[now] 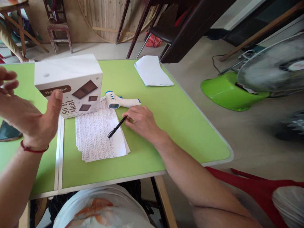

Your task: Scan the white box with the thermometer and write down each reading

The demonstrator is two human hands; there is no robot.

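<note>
My right hand point(141, 122) pinches one end of a black pen point(117, 127), which slants over a stack of handwritten sheets point(98, 136). Just beyond that hand lies a white and blue infrared thermometer point(121, 100), partly on the papers' top edge. Raised at the left, my left hand point(38, 117) has its fingers spread and thumb up, with nothing in it; some fingertips are cut off by the frame. Behind it stands a white carton point(68, 71) printed with brown bars, its lower left part covered by the hand.
The green folding table point(190, 133) has a metal seam left of the papers. Blank white sheets point(153, 71) lie at its far edge. A dark flat object point(9, 131) rests at far left. On the right are a fan point(273, 66) and a green plastic stool point(223, 91).
</note>
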